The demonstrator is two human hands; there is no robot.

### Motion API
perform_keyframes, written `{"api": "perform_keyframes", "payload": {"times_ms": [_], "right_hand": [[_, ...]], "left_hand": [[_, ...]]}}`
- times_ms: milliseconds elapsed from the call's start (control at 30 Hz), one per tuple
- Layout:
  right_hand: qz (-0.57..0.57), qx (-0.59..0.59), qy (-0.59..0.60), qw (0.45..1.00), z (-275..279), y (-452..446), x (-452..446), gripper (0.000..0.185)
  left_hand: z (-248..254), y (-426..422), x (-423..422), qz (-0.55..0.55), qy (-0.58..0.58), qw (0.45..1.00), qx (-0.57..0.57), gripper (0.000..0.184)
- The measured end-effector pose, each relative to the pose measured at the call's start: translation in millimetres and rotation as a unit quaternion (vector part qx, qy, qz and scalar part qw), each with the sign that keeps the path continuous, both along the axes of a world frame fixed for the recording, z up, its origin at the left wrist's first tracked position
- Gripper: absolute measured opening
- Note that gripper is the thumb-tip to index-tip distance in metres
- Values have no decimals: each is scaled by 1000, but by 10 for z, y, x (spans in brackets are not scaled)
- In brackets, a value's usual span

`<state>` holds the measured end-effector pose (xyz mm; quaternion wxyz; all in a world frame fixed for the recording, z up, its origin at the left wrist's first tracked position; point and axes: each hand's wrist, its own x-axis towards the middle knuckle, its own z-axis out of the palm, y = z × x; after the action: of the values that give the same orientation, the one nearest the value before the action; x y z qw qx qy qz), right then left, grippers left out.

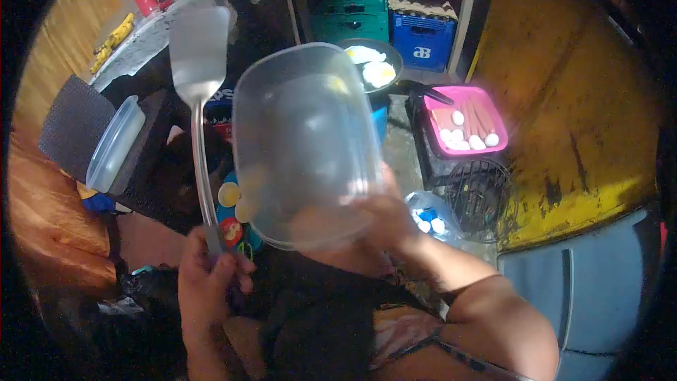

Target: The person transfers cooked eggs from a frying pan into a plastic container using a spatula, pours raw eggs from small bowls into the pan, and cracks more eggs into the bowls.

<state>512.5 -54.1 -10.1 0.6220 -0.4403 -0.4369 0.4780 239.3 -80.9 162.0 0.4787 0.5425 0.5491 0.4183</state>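
Note:
My left hand (211, 275) is closed round the dark handle of a metal spatula (200, 63), its broad blade pointing up. A clear plastic container (303, 141) is held up by my right hand (377, 215), whose fingers show blurred through and beside its lower right part. Past the container's upper right edge, a pan (395, 56) holds fried eggs (379, 75). Just left of the container, partly hidden by it, a blue plate (227, 215) bears pale round slices and a red piece.
A pink tray (502, 116) with several eggs and sausages is at the right, above a wire rack (483, 197). A plastic bag (430, 219) holds eggs. Another clear container (116, 144) leans at the left. Behind stand a blue crate (423, 42) and bananas (113, 42).

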Motion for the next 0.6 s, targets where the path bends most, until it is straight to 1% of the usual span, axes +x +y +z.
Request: {"api": "perform_keyframes", "payload": {"times_ms": [33, 67, 100, 133, 200, 233, 267, 367, 400, 467, 500, 567, 600], "right_hand": [[5, -8, 60, 998, -25, -63, 110, 83], [15, -8, 155, 988, -12, -233, 208, 83], [18, -22, 202, 979, 52, -384, 327, 83], [19, -36, 250, 967, 116, -535, 446, 84], [-1, -81, 271, 959, 205, -799, 650, 85], [-17, -97, 289, 952, 215, -933, 715, 86], [-32, -114, 307, 944, 213, -1059, 778, 87], [-57, -176, 304, 935, 180, -1390, 980, 89], [-72, -175, 320, 928, 101, -1486, 1006, 85], [-65, -178, 329, 925, 117, -1581, 1036, 89], [-63, -181, 334, 923, 140, -1614, 1047, 91], [-72, -189, 345, 917, 147, -1647, 1054, 89], [-74, -187, 349, 915, 113, -1656, 1073, 89]], "left_hand": [[21, 154, 42, -7, 47, 998, 28, 34], [22, 346, 66, -14, 94, 994, 56, 37], [26, 532, 102, -22, 140, 986, 84, 39], [51, 702, 162, -38, 155, 986, 57, 43], [-109, 1110, 207, -76, 236, 960, 133, 45], [-432, 1423, 177, -94, 299, 920, 234, 45], [-606, 1635, 194, -110, 358, 866, 331, 44], [-568, 1809, 647, -100, 495, 792, 343, 46], [-538, 1839, 769, -100, 517, 776, 348, 45], [-482, 1884, 976, -101, 561, 741, 355, 45], [-469, 1926, 1057, -103, 575, 729, 356, 45], [-451, 1999, 1179, -108, 605, 705, 355, 44], [-440, 2016, 1213, -106, 604, 697, 371, 41]]}}
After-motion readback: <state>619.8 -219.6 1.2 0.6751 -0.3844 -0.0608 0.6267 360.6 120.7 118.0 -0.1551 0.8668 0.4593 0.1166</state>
